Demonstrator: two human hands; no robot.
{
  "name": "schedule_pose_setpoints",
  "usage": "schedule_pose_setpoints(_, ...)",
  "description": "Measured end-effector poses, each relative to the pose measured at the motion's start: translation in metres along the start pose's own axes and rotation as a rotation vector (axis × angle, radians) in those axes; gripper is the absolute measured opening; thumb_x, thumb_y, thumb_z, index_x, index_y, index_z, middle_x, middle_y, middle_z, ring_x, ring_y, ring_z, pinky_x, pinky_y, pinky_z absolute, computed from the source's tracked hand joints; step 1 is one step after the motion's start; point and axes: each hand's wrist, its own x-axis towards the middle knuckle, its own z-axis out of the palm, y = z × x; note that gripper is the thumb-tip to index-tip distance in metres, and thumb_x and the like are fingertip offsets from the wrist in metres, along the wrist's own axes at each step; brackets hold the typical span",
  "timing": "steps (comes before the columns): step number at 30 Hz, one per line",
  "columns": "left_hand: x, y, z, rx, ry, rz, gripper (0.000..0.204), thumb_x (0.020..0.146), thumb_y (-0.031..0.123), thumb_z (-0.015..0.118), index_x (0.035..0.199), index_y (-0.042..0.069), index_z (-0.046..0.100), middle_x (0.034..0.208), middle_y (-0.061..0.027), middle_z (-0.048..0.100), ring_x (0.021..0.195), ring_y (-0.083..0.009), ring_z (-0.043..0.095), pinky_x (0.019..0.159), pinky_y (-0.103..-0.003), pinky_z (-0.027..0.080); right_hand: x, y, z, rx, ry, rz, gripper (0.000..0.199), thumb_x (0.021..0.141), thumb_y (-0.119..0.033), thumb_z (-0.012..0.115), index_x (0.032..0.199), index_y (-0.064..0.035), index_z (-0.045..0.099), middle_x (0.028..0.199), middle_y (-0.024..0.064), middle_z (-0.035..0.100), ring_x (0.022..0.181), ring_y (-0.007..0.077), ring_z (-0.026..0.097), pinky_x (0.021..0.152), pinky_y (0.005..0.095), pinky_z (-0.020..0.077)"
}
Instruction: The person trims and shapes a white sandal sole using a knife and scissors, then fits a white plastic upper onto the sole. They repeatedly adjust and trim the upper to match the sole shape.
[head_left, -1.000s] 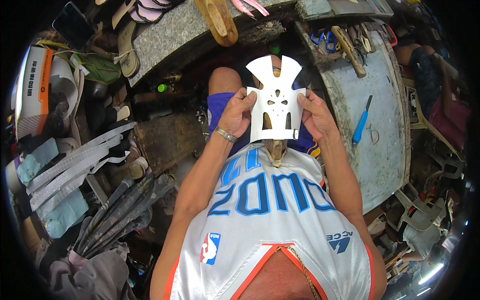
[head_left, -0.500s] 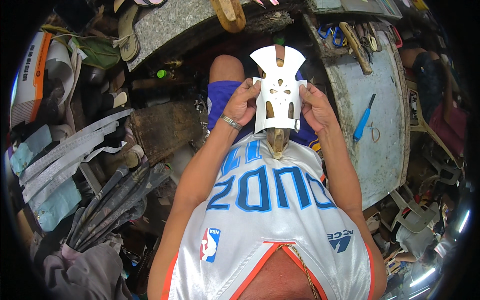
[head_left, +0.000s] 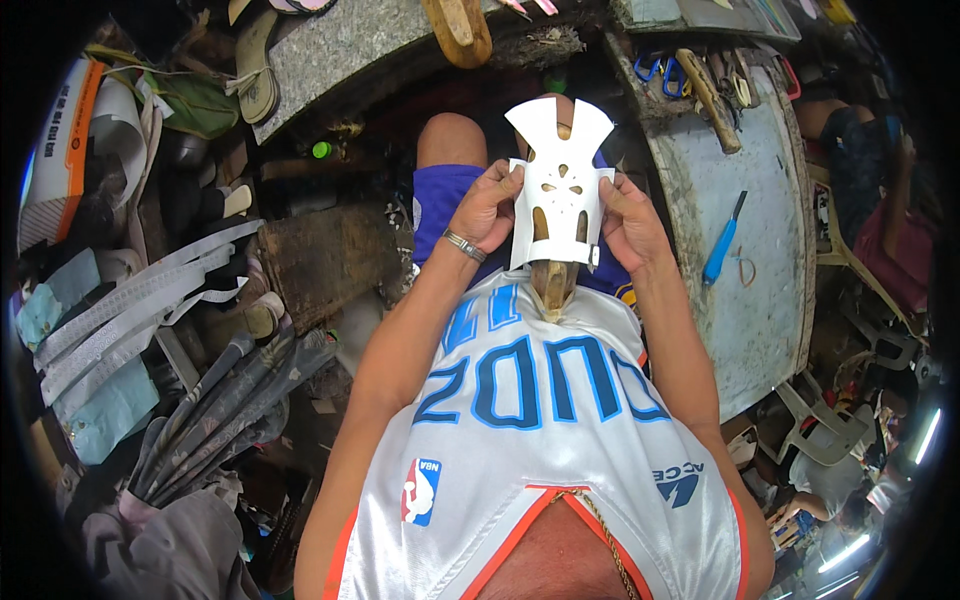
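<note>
A white shoe upper [head_left: 562, 228] with cut-out slots and petal-shaped holes lies draped over a wooden shoe last [head_left: 552, 285] between my thighs. The last's tapered end points toward my belly, and its wood shows through the slots. My left hand [head_left: 488, 208] pinches the upper's left side flap between thumb and fingers. On the opposite flap, my right hand [head_left: 632, 222] grips the same way. Across the near end of the upper runs a white band. My fingers under the flaps are partly hidden.
Right of me, a pale worn bench top [head_left: 755, 330] bears a blue-handled pointed tool [head_left: 722, 250], scissors [head_left: 672, 75] and a wooden-handled tool [head_left: 708, 100]. Another last [head_left: 458, 30] lies on the far slab [head_left: 340, 60]. White strips [head_left: 140, 300] lie at left. Someone sits at far right [head_left: 890, 230].
The upper and both hands have shifted very slightly, with the upper's flared far end a little lower in view. Both hands keep their hold on the flaps.
</note>
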Motion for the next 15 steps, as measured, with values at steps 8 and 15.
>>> schedule_pose_setpoints(8,-0.0035,-0.0031,-0.0004,-0.006,-0.046,0.005,0.01,0.108,0.02,0.081,0.111,0.016,0.073,0.116,-0.0028,0.081,0.114,-0.0185,0.077,0.106,-0.043,0.063,-0.0093,0.0065,0.003,0.052,0.015,-0.023,0.021,0.104,-0.021,0.085,0.115,-0.0088,0.073,0.11,0.0056,0.081,0.101,0.0161,0.077,0.096,0.0341,0.061)
schedule_pose_setpoints(15,0.0022,-0.0088,-0.0078,-0.039,-0.126,-0.037,0.048,0.099,0.032,0.088,0.137,0.007,0.072,0.136,-0.0109,0.079,0.129,-0.0274,0.074,0.117,-0.049,0.057,-0.009,0.0063,0.0013,0.149,-0.037,0.038,0.017,0.103,-0.02,0.086,0.112,-0.0093,0.077,0.109,0.0054,0.083,0.103,0.016,0.078,0.099,0.0344,0.0609)
